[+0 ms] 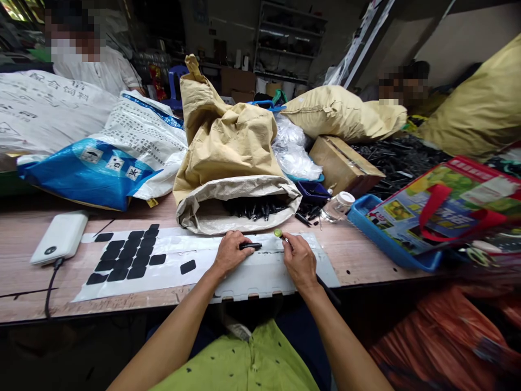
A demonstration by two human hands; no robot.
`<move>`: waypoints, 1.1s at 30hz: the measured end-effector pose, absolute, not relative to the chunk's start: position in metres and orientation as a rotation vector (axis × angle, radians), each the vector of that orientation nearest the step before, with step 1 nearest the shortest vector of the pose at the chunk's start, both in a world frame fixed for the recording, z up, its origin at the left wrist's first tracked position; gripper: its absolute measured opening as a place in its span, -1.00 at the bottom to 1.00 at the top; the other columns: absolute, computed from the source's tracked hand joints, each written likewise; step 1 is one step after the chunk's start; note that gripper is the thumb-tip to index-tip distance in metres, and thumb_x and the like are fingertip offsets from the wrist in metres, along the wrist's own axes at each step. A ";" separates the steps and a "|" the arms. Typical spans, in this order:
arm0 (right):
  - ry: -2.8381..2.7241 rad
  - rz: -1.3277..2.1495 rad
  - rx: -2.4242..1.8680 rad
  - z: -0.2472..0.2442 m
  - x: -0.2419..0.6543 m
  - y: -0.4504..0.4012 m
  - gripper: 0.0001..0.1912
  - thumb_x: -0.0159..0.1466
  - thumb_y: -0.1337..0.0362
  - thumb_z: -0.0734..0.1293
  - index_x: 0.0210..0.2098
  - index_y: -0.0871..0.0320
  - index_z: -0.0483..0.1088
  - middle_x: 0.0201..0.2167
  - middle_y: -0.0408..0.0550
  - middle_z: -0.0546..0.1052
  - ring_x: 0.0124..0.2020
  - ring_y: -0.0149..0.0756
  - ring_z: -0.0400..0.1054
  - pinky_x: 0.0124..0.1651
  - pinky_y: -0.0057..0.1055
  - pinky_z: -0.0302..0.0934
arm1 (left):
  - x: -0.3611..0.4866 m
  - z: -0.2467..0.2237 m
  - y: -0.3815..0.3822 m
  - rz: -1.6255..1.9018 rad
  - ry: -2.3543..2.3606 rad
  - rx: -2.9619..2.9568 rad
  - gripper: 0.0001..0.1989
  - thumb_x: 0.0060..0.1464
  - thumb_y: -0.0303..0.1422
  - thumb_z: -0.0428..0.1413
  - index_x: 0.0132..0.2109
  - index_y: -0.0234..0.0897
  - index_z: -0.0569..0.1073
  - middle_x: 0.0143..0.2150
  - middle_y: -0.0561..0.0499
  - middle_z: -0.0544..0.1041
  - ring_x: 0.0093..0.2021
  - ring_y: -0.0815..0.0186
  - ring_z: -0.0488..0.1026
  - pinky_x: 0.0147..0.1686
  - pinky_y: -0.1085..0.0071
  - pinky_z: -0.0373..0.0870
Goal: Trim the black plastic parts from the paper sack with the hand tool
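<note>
My left hand [232, 251] is closed on a slim black pen-shaped piece [251, 246], whose end points right over the white sheet. Pinched in my right hand [300, 259] is a thin tool with a round yellow-green end [278, 233]; a black handle or cord [328, 290] shows below that hand. Both hands rest low over a pale board [252, 279] at the table's near edge. Just beyond them, an open-mouthed tan sack [234, 144] lies with several black pieces [260, 208] in its mouth.
Black rounded squares [132, 252] lie on the white sheet at left, beside a white power bank [61, 237] with a cable. A clear jar [338, 206], a blue tray [364, 220] and a colourful bag [443, 209] stand at right. Full sacks line the back; two people sit beyond.
</note>
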State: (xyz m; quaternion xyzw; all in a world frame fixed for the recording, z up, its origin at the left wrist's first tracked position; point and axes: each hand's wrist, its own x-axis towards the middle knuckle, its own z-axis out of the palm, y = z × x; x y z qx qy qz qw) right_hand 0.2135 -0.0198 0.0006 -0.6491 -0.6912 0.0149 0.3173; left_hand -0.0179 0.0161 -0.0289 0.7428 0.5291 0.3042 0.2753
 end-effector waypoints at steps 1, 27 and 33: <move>-1.841 0.000 -1.745 -0.003 0.219 -0.018 -0.68 0.37 0.39 0.24 0.03 0.08 0.52 -0.18 -0.04 0.56 -0.11 -0.24 0.38 -0.03 -0.37 0.20 | -0.018 -0.029 0.016 0.818 1.419 1.997 -0.84 0.11 -0.28 0.28 -0.16 -0.20 0.66 -0.25 -0.02 0.55 -0.11 0.15 0.37 -0.10 0.27 0.28; -1.933 -0.236 -1.859 -0.027 0.225 -0.011 -0.75 0.37 0.36 0.29 0.02 0.09 0.45 -0.20 -0.04 0.46 -0.16 -0.18 0.23 -0.14 -0.31 0.01 | -0.006 -0.043 -0.137 -0.039 1.358 1.770 -0.73 0.28 -0.24 0.02 -0.02 -0.17 0.55 -0.03 -0.11 0.63 0.03 0.06 0.53 -0.03 0.25 0.37; -1.934 -0.229 -1.859 -0.027 0.225 -0.012 -0.75 0.37 0.37 0.28 0.02 0.09 0.44 -0.18 -0.02 0.46 -0.15 -0.19 0.23 -0.15 -0.33 0.02 | 0.000 -0.004 -0.121 -0.217 1.234 1.877 -0.65 0.17 -0.14 0.13 0.01 -0.19 0.59 -0.07 -0.15 0.65 -0.05 0.01 0.58 -0.11 0.23 0.41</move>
